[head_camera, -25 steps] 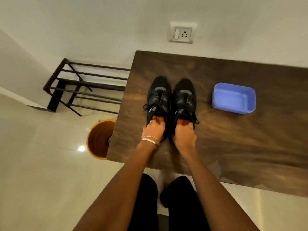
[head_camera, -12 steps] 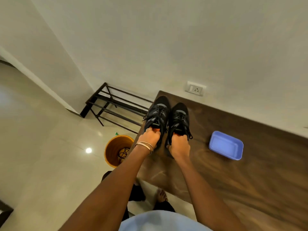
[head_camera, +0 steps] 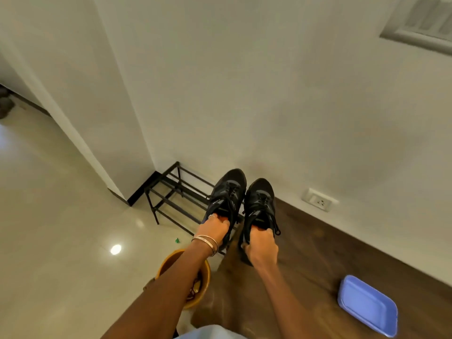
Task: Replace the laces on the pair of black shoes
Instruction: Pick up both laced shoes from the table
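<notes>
Gripping one black shoe apiece, at mid-frame. Left hand [head_camera: 215, 230], bangles [head_camera: 206, 243] at the wrist and a ring on one finger, curled into the heel opening of the left shoe [head_camera: 226, 196]. Right hand [head_camera: 260, 245] clamped the same way on the heel of the right shoe [head_camera: 260, 204], fingers hooked inside the collar. Shoes side by side, nearly touching, toes toward the top of the frame, black laces [head_camera: 275, 222] threaded, one loose end dangling off the right shoe. Whether lifted or resting on the table edge: cannot tell. Dark wooden table [head_camera: 305, 260] running from centre to lower right, blue tray [head_camera: 367, 305] on it near the lower right corner, well apart from the shoes. Black rack [head_camera: 171, 192] on the floor behind the left shoe, against the white wall. Orange bin [head_camera: 195, 285] at lower centre, partly hidden by the left forearm. Socket [head_camera: 319, 199] on the wall, right of the shoes. Small green scrap [head_camera: 177, 240] on the floor near the rack.
</notes>
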Demonstrator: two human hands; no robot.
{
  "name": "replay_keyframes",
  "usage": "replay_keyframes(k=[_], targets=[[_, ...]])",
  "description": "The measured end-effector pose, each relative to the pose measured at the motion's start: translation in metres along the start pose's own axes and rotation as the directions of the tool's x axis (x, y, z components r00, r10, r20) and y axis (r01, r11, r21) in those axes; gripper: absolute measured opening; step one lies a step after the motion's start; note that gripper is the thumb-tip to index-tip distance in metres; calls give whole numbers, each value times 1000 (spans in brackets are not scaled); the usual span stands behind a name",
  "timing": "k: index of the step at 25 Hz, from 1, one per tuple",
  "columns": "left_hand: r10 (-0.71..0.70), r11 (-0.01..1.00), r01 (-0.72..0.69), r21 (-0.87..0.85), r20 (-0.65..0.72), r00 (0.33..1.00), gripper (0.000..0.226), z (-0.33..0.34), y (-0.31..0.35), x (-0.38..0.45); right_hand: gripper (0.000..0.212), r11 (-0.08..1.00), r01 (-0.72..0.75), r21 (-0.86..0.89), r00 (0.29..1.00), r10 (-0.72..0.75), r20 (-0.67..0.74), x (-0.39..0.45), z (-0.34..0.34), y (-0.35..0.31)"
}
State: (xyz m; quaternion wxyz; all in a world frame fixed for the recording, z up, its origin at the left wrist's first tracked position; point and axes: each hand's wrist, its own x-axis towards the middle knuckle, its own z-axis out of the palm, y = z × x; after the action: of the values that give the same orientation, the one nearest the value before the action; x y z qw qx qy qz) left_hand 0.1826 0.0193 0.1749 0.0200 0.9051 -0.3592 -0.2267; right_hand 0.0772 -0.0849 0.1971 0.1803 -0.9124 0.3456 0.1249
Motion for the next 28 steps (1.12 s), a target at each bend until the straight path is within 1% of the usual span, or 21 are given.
replay_keyframes(k=[2, 5, 8, 11, 13, 16, 18, 22, 24, 25, 27, 28], targets=[[34, 998, -34, 44, 6, 999, 46, -10, -33, 17, 39, 1000, -25, -5, 1000, 25, 5, 21, 4, -31], [91, 990, -100, 103, 82, 992, 45, -33, -104, 51, 43, 994, -105, 31, 994, 105, 6, 57, 20, -100], [172, 966, -197, 170, 151, 973, 43, -52, -164, 76, 42, 982, -178, 70, 984, 179, -16, 84, 39, -157], [213, 946, -248, 206, 178, 961, 42, -55, -210, 99, 43, 963, -253, 94, 967, 256, -17, 108, 58, -199], [225, 939, -267, 217, 201, 953, 44, -52, -229, 114, 44, 957, -278, 85, 960, 279, -3, 122, 73, -216], [245, 930, -298, 216, 240, 939, 43, -42, -242, 144, 37, 957, -286, 49, 958, 285, 30, 152, 99, -227], [267, 921, -322, 217, 251, 931, 40, -24, -247, 163, 35, 959, -283, 10, 958, 282, 57, 171, 117, -227], [254, 920, -315, 235, 255, 933, 47, 48, -249, 219, 35, 955, -297, 7, 952, 296, 72, 224, 179, -203], [237, 927, -294, 234, 243, 940, 51, 83, -246, 243, 39, 952, -305, -13, 948, 305, 92, 249, 211, -185], [235, 928, -288, 236, 232, 944, 53, 103, -245, 253, 42, 950, -310, -27, 946, 311, 87, 259, 230, -176], [290, 925, -312, 219, 126, 949, 57, 129, -244, 266, 41, 944, -328, -29, 944, 329, 36, 269, 255, -165], [312, 920, -328, 215, 103, 944, 60, 143, -245, 269, 38, 941, -338, -16, 941, 338, 9, 269, 266, -162]])
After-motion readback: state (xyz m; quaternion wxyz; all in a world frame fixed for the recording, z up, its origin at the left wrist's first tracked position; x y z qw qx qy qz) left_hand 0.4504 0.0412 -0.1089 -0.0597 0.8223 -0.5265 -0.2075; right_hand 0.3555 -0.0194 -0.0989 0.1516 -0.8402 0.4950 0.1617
